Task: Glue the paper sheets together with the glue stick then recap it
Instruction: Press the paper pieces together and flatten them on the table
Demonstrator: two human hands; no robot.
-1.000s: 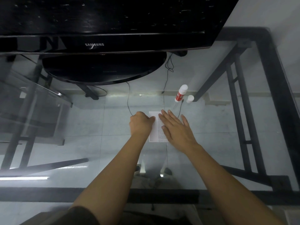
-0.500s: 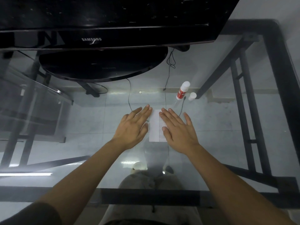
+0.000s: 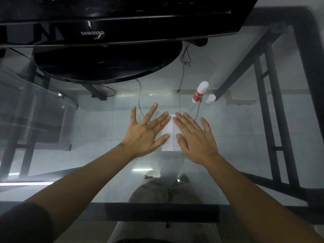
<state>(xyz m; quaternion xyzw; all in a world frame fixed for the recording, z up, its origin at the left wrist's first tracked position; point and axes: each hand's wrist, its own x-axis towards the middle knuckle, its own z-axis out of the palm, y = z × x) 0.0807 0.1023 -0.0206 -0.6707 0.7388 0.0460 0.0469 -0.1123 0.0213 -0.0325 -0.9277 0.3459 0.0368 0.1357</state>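
A: Which step are you on?

B: The pressing. Your left hand (image 3: 146,133) and right hand (image 3: 194,137) both lie flat on the sheets (image 3: 169,133), fingers spread, neither grip pinching anything. The left covers the sheets' left edge, the right covers the printed right part. The sheets sit near the middle of the glass worktop (image 3: 245,137).

A: So the glue is on already?

B: I judge so, since you are flattening paper and not holding the stick. I can't tell from here whether the edges line up; your hands hide most of them.

A: Where is the stick?

B: The glue stick (image 3: 199,92) stands uncapped beyond your right fingertips, toward the worktop's far edge, leaning a little. The cap (image 3: 210,98) stands just beside it on the right, not touching as far as I can see.

A: What does the next move ask of you?

B: Lift your right hand, reach forward, take the cap in a fingertip pinch, steady the stick with your other hand, and push the cap straight down over the white tip.
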